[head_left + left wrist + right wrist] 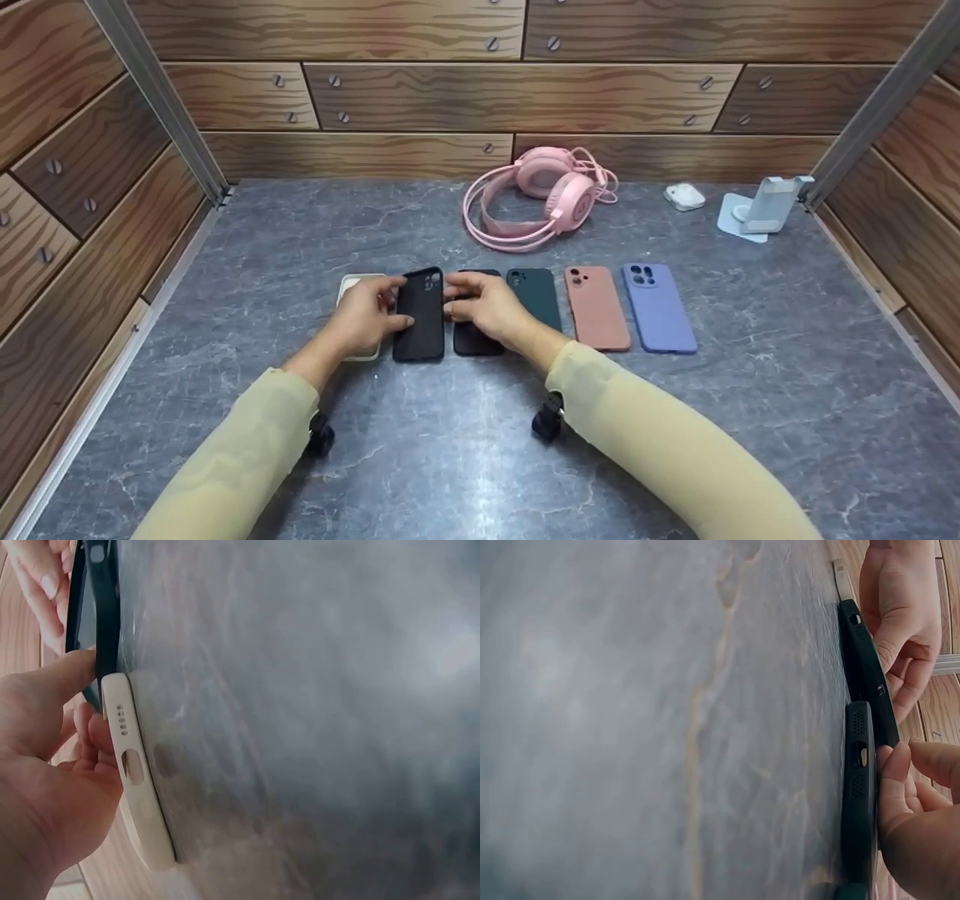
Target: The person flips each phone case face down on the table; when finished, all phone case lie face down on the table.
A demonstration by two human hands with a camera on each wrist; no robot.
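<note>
A black phone case lies second from the left in a row of cases, its hollow inside facing up. My left hand grips its left edge, thumb over the rim and fingers near the top corner. At the opposite long edge, my right hand pinches the case between thumb and fingers. In the right wrist view that edge of the black case is tilted up from the table. Partly hidden under my left hand is a cream phone case. Another black case sits below my right hand.
Further right in the row lie a dark green case, a pink case and a purple case. Behind them are pink headphones, a small white case and a white phone stand. Wood-patterned panels enclose the table.
</note>
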